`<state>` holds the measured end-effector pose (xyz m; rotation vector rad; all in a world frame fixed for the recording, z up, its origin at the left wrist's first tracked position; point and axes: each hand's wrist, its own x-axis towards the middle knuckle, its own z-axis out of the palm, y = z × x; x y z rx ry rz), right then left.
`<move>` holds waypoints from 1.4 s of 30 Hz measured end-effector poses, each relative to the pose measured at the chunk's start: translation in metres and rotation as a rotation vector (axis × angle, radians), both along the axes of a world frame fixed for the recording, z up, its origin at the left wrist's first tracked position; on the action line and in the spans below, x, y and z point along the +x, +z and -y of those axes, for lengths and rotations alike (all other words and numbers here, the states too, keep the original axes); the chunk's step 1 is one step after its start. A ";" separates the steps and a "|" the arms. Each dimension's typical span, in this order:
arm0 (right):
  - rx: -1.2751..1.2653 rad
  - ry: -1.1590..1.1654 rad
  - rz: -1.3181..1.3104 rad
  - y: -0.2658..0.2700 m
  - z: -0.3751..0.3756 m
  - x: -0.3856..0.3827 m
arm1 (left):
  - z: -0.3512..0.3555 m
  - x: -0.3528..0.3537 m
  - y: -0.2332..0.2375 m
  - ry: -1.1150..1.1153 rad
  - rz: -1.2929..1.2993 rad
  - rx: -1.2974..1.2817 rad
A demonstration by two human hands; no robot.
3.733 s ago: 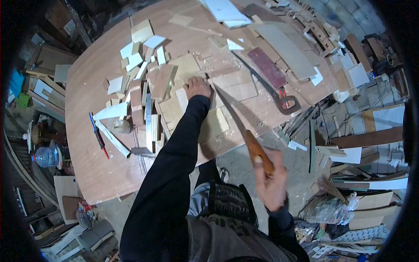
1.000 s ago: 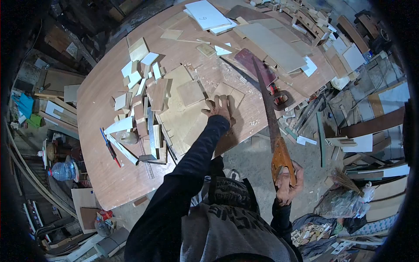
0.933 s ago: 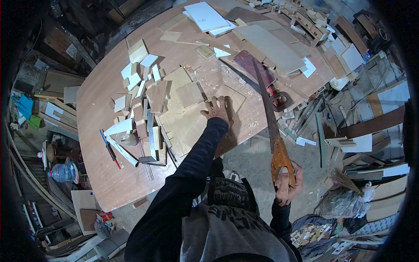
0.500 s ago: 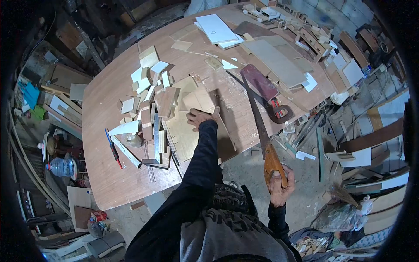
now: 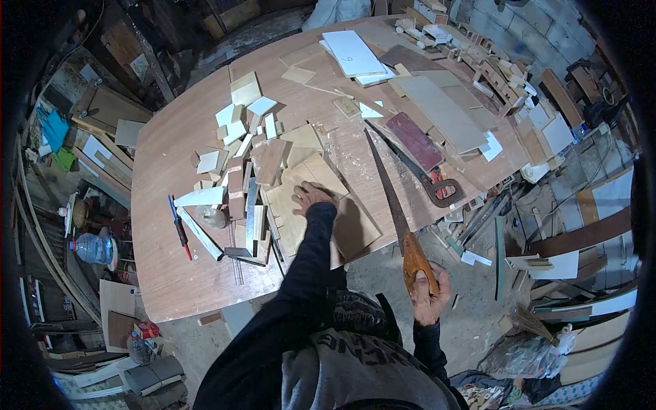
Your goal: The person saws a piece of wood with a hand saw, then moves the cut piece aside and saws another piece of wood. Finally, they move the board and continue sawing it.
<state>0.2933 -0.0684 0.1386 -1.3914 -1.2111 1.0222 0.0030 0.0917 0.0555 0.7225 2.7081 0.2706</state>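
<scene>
My left hand (image 5: 313,199) lies on a thin wooden board (image 5: 316,172) near the front of the table, fingers spread over it. Larger plywood pieces (image 5: 360,232) stick out under it on the right. In my right hand (image 5: 430,298), off the table's front edge, is a handsaw (image 5: 388,183), gripped by its brown wooden handle. Its long blade points away from me, reaching over the tabletop to the right of the boards. Beyond the blade, a second saw (image 5: 445,192) with a dark handle lies beside a dark red block (image 5: 415,141).
Wood offcuts (image 5: 236,113) are heaped left of the boards. A red and blue pen-like tool (image 5: 180,228) lies at the table's left. White panels (image 5: 353,55) and a long grey-beige board (image 5: 441,113) rest at the back. Scrap wood (image 5: 471,232) and a broom (image 5: 531,322) are at right.
My right hand and the handsaw have moved a little left, the blade staying right of the boards. My left hand remains on the board, and the view has shifted slightly.
</scene>
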 end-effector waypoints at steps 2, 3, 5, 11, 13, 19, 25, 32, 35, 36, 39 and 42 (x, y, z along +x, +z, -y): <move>-0.005 0.001 0.015 -0.001 -0.001 0.001 | 0.006 -0.016 0.020 -0.361 -0.077 -0.096; 0.003 0.003 -0.001 -0.002 -0.002 0.001 | 0.005 -0.026 0.018 -0.366 -0.075 -0.100; 0.008 0.005 -0.016 -0.004 -0.002 -0.001 | 0.001 -0.049 0.004 -0.961 -0.340 -0.248; -0.025 0.017 0.028 0.006 -0.008 -0.009 | -0.017 -0.082 -0.015 -1.371 -0.421 -0.318; -0.071 0.023 0.006 0.008 -0.007 -0.009 | -0.023 -0.091 -0.019 -1.529 -0.377 -0.282; 0.092 0.027 0.128 0.013 -0.013 -0.017 | -0.048 -0.096 -0.034 -1.595 -0.455 -0.223; 0.136 0.033 0.103 0.010 -0.018 -0.021 | -0.047 -0.097 0.012 -1.469 -0.471 -0.355; -0.010 0.013 0.019 -0.004 -0.023 -0.026 | -0.060 -0.113 0.006 -1.045 -0.222 -0.371; -0.012 0.043 -0.010 -0.012 -0.025 -0.025 | -0.064 -0.110 0.002 -1.008 -0.212 -0.394; -0.017 0.049 -0.007 -0.012 -0.025 -0.026 | -0.063 -0.106 0.006 -0.995 -0.191 -0.424; -0.071 0.037 -0.019 -0.010 -0.024 -0.030 | -0.063 -0.100 0.012 -0.974 -0.167 -0.423; -0.087 0.058 -0.025 -0.010 -0.021 -0.031 | -0.051 -0.088 0.003 -0.952 -0.113 -0.356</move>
